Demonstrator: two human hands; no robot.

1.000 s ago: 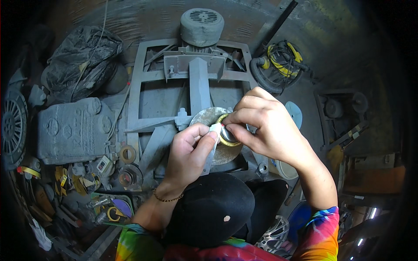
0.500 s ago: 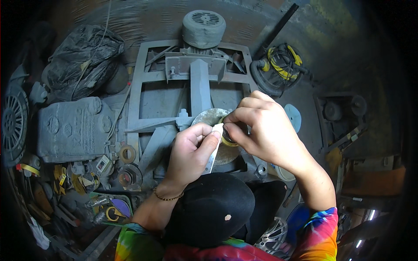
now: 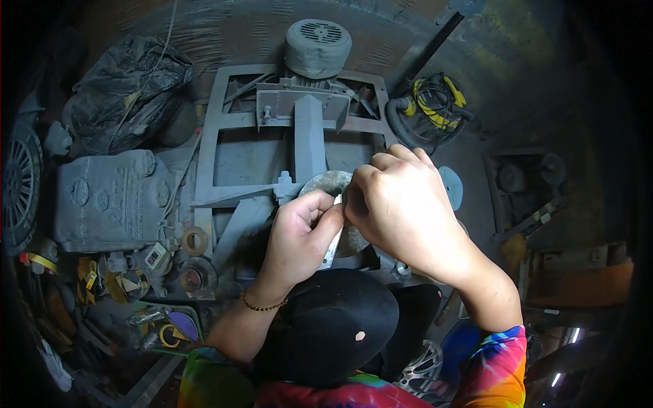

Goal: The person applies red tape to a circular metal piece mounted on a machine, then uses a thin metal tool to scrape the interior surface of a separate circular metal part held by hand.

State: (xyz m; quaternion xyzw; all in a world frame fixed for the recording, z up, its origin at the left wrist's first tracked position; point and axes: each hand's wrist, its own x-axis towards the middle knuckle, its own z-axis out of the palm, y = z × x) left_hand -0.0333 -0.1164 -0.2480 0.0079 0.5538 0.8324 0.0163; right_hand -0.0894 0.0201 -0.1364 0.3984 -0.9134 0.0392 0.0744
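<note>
My left hand (image 3: pixel 303 238) is closed on a narrow, pale flat strip (image 3: pixel 330 250), which runs downward from between its thumb and fingers. My right hand (image 3: pixel 401 204) is closed, knuckles up, its fingertips against the strip's upper end; whatever they grip is hidden behind them. Beneath both hands lies a mottled round metal disc (image 3: pixel 316 182) on a grey steel frame (image 3: pixel 205 178), largely covered by my hands. My black-clad knee (image 3: pixel 326 319), with a small hole in the cloth, is just below them.
A dusty motor (image 3: pixel 317 51) tops the frame. Left are a black bag (image 3: pixel 122 95), a grey tank (image 3: pixel 109 204), a wheel (image 3: pixel 20 190) and several tape rolls and small parts (image 3: pixel 194 241). Right are a yellow-black vacuum (image 3: pixel 435 105), a blue disc (image 3: pixel 450 187) and a metal stand (image 3: pixel 524 177).
My right hand has turned and moved leftward over the yellow ring that showed between my hands, so the ring is now hidden. My left hand has shifted only slightly.
</note>
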